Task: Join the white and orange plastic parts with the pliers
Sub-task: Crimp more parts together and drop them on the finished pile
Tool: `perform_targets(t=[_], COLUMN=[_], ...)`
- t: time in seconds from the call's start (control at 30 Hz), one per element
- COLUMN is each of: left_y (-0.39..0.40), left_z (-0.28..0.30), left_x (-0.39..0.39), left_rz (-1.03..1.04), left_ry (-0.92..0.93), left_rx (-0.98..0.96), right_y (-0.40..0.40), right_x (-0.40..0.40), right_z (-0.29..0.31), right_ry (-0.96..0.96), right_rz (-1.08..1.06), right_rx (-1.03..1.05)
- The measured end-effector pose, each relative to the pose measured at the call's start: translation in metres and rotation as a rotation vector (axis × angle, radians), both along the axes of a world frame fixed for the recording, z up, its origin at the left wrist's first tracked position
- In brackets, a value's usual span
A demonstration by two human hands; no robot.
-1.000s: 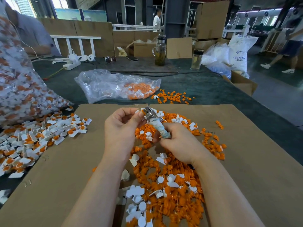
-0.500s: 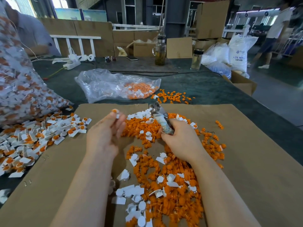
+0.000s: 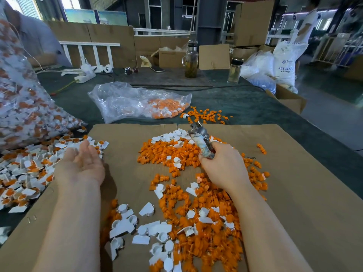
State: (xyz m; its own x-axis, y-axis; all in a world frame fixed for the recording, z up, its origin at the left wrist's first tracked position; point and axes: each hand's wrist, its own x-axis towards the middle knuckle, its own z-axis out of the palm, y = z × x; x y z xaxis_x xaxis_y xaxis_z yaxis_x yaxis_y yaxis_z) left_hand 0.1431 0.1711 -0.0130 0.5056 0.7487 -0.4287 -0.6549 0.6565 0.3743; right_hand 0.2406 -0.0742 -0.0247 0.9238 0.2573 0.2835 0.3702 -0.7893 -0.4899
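Observation:
Loose orange parts (image 3: 188,218) and white parts (image 3: 146,210) lie heaped on a cardboard sheet (image 3: 294,193) in front of me. My right hand (image 3: 224,167) grips the taped handles of the pliers (image 3: 200,140), whose metal jaws point up and away over the heap. My left hand (image 3: 82,163) is out to the left, palm up with relaxed fingers and nothing in it, just above the near edge of a pile of joined white-and-orange pieces (image 3: 25,173).
A big clear bag of joined pieces (image 3: 21,107) bulges at far left. A flatter plastic bag (image 3: 137,103) with orange parts lies beyond the cardboard, scattered orange parts (image 3: 206,114) beside it. Bottles (image 3: 191,61), boxes and a seated person (image 3: 39,40) are at the back.
My left hand left the pliers' jaws, swung left to the joined pile and opened palm up; the piece it pinched is gone from it. My right hand kept hold of the pliers.

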Motion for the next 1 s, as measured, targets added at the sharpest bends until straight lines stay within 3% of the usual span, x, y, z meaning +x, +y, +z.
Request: perform_targets(t=[0.03, 0.07, 0.17, 0.27, 0.33, 0.43, 0.5, 0.67, 0.87, 1.0], left_y=[-0.002, -0.006, -0.024, -0.054, -0.070, -0.080, -0.082, -0.084, -0.083, -0.083], left_z=[0.005, 0.008, 0.007, 0.008, 0.003, -0.006, -0.008, -0.011, -0.005, -0.004], left_x=[0.005, 0.007, 0.013, 0.015, 0.021, 0.029, 0.032, 0.032, 0.032, 0.033], left_rz=[-0.034, -0.136, -0.461, -0.734, -0.892, -0.920, -0.901, -0.896, -0.816, -0.736], left_ry=[0.008, 0.119, 0.557, 0.653, 0.730, 0.998, 1.079, 1.052, 0.716, 0.628], left_rx=[-0.024, 0.091, 0.756, 1.279, 1.521, 1.770, 1.829, 1.907, 1.672, 1.642], right_y=[0.000, 0.000, 0.002, 0.002, 0.002, 0.003, 0.004, 0.006, 0.008, 0.007], right_x=[0.000, 0.000, 0.001, 0.001, 0.000, -0.001, -0.001, -0.003, -0.005, -0.008], right_z=[0.000, 0.000, -0.001, -0.001, -0.001, -0.001, -0.001, 0.000, 0.002, 0.007], right_ry=[0.003, 0.005, -0.001, 0.001, 0.005, 0.014, 0.026, 0.028, 0.091, 0.185], right_rz=[-0.003, -0.004, -0.002, 0.004, 0.014, 0.028, 0.044, 0.084, 0.138, 0.168], right_rx=[0.000, -0.004, -0.009, 0.001, -0.006, -0.003, -0.014, -0.006, 0.102, 0.258])
